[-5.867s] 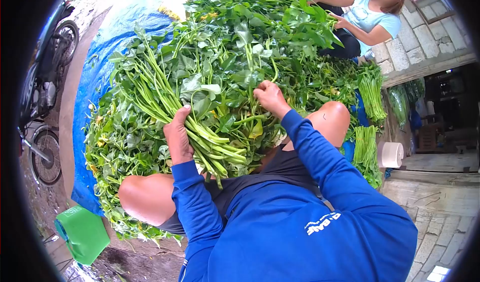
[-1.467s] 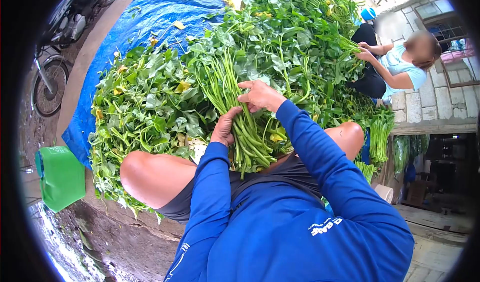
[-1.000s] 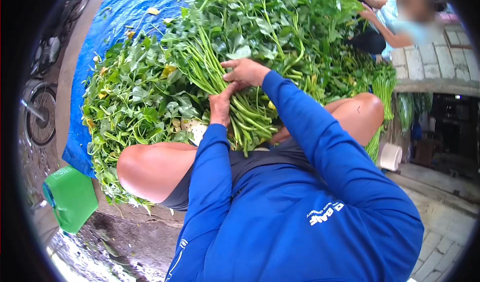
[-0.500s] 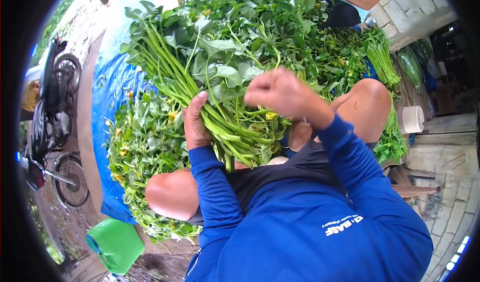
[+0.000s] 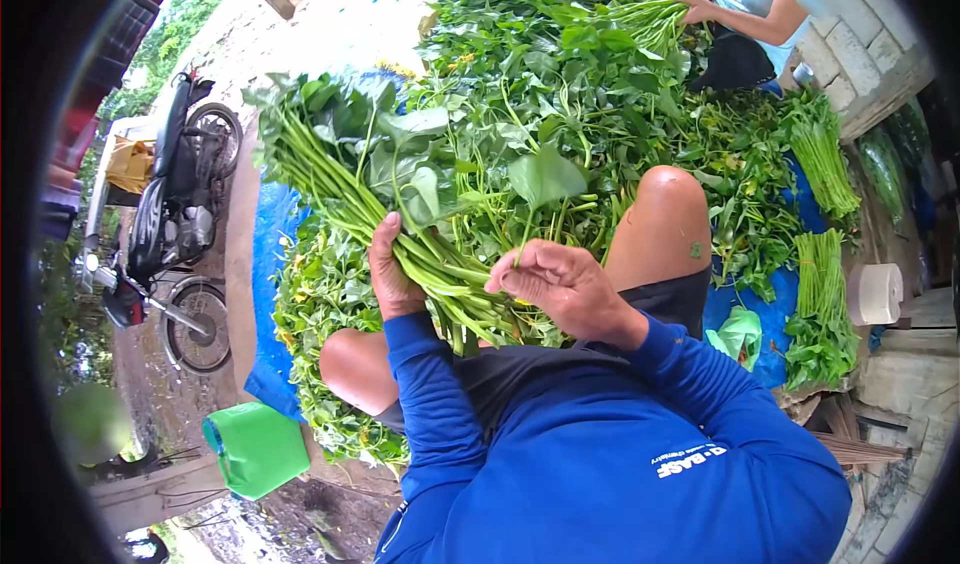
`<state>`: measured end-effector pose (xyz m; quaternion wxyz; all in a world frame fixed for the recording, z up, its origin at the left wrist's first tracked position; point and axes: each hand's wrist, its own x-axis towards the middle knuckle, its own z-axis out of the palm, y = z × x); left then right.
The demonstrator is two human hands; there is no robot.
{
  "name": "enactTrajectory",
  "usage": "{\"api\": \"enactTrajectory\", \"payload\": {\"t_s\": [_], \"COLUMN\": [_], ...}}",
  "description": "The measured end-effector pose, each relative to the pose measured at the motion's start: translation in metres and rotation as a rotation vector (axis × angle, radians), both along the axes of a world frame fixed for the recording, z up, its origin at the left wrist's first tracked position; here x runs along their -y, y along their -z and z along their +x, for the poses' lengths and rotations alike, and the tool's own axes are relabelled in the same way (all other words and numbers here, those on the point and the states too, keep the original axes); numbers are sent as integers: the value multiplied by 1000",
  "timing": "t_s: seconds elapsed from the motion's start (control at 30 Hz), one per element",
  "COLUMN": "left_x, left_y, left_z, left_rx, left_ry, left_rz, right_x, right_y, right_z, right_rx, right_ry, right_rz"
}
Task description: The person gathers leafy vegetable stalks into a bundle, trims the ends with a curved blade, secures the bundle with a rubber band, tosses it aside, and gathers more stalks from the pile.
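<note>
My left hand (image 5: 393, 269) is closed around a thick bunch of leafy green stems (image 5: 325, 179), thumb on top. The leaves fan out to the far left, and the cut ends lie over my lap. Beside the stem ends, my right hand (image 5: 568, 289) pinches the thin stalk of a single leafy stem (image 5: 545, 177), whose broad leaf stands up above the fingers. A large heap of loose greens (image 5: 500, 54) spreads in front of me and around my legs.
A blue tarp (image 5: 272, 219) lies under the heap. Tied bundles of greens (image 5: 820, 154) rest at the right, near a green plastic bag (image 5: 738, 334). A green container (image 5: 255, 449) and a motorcycle (image 5: 180, 214) are at left. Opposite, another person (image 5: 765, 9) holds stems.
My right hand, blurred and raised before, is now lower and pinches a leafy stem. The left hand keeps its hold on the bunch. The view has shifted, showing more of the other person.
</note>
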<state>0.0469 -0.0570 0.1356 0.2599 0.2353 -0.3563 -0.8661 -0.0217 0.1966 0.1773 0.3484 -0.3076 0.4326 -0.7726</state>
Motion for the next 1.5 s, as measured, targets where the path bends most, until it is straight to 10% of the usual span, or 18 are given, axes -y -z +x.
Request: {"api": "enactTrajectory", "payload": {"t_s": [0.27,0.47,0.53,0.6,0.67,0.77,0.9,1.27,1.5], "left_x": [17,65,71,75,83,103,160,79,12], "left_y": [-9,-51,-92,-137,-182,-246,-303,-321,-233], "left_z": [-3,15,25,35,47,74,106,-39,-124], "left_rx": [12,-35,7,28,137,463,607,1166,429], "left_ry": [-107,-220,-186,-82,-92,-272,-168,413,419], "left_rz": [-123,-211,-313,-350,-541,-974,-1605,-2386,-2423], "right_x": [-31,-57,-41,15,61,81,-1,-76,-56], "right_y": [27,10,-8,9,-15,7,-33,-30,-169], "right_z": [-5,-82,-113,-129,-104,-69,-93,-129,-111], "right_rx": [182,26,381,240,-85,-908,-564,-440,-682], "right_ry": [67,605,707,372,40,235,137,220,451], "right_rz": [-59,-79,-121,-190,207,294,291,545,90]}}
